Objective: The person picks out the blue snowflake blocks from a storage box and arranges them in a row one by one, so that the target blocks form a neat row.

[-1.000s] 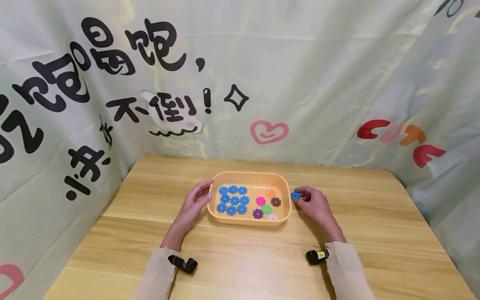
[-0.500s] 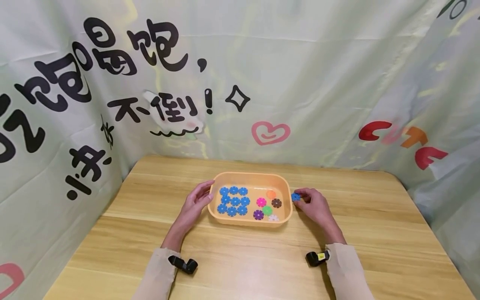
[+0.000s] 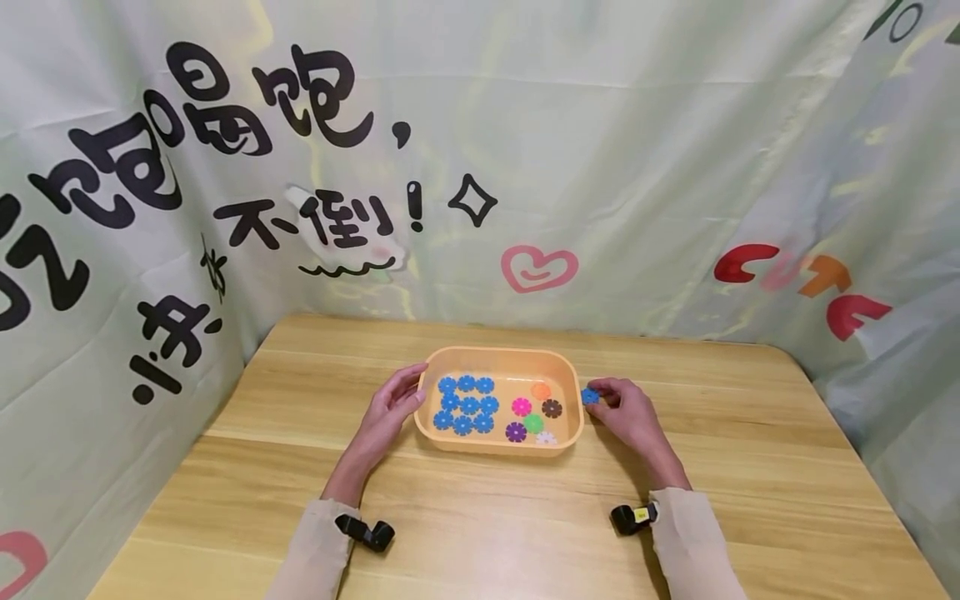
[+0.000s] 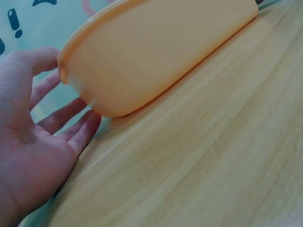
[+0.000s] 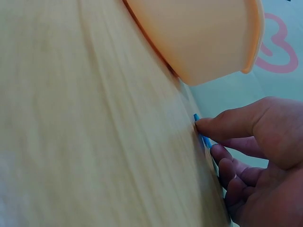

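Observation:
A peach-coloured plastic tub (image 3: 498,447) stands on the wooden table between both hands. Inside, blue toothed snowflake discs (image 3: 468,405) lie grouped on the left. On its right side lie single discs: pink (image 3: 521,407), orange (image 3: 541,390), brown (image 3: 552,408), green (image 3: 533,423), purple (image 3: 515,432) and white (image 3: 546,437). My left hand (image 3: 392,407) touches the tub's left end, thumb at the rim and fingers loosely extended against the wall in the left wrist view. Just outside the right end, my right hand (image 3: 628,414) pinches a blue snowflake disc (image 5: 202,131), seen edge-on close over the table.
The wooden table (image 3: 495,525) extends around the tub. Behind and at both sides hangs a pale printed curtain (image 3: 637,167) with black lettering and a pink heart. Black wrist cameras (image 3: 365,533) sit at both sleeves.
The right hand's fingers have settled slightly lower with the blue disc, which stays beside the tub's right end. The left hand and tub hold their places; the head view shifts a little.

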